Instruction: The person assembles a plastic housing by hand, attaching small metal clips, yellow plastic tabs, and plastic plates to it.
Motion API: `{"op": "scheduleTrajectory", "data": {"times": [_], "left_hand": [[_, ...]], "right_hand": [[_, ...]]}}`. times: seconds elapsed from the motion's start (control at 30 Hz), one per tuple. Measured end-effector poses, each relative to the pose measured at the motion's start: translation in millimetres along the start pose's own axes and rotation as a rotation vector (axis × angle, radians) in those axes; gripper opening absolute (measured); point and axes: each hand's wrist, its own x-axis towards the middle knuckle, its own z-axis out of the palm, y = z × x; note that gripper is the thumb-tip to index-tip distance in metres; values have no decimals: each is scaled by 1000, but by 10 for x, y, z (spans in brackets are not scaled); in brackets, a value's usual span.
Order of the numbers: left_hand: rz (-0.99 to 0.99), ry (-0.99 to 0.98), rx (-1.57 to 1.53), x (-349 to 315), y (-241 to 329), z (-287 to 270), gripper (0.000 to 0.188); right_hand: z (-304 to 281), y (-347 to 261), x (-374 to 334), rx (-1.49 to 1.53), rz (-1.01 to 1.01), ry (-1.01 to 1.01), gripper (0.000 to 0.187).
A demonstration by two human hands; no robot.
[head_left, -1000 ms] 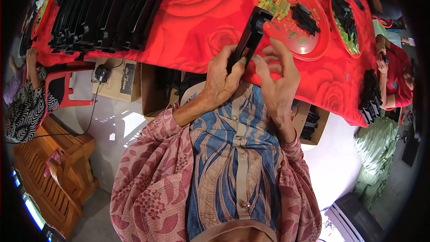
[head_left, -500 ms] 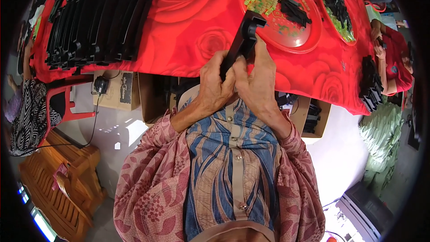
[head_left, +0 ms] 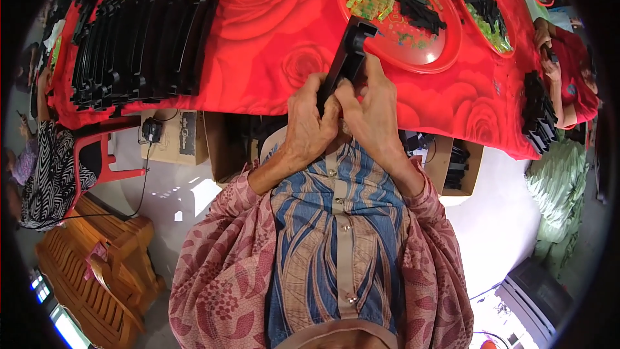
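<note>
Together, our left hand (head_left: 313, 116) and right hand (head_left: 369, 113) grip a black part (head_left: 341, 64)

Widest of all, we have the red cloth (head_left: 258, 22), printed with roses, spread before us. On its left side we see a row (head_left: 142, 45) of long, curved black pieces standing close side by side. To the right lies a round red plate (head_left: 445, 45), and just beside it a second plate (head_left: 507, 53).

Our part is at the cloth's near edge, in front of our chest, slanting away with its hooked end toward the first plate. Our left fingers curl around its lower left side; our right thumb presses its lower end, and our right fingers close narrowly on the other side. We cannot tell how the hidden fingertips sit.

Smallest, on the first plate, we see dark strips (head_left: 420, 14) beside yellow-green bits (head_left: 373, 2).
</note>
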Motion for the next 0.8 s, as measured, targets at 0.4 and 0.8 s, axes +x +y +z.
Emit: {"op": "scheduleTrajectory", "data": {"times": [0.4, 0.8], "left_hand": [[57, -66, 5, -46, 60, -25, 30], [-51, -154, -20, -75, 121, -95, 31]], "right_hand": [[4, -33, -61, -228, -92, 46, 32], [62, -66, -115, -250, -39, 76, 34]]}}
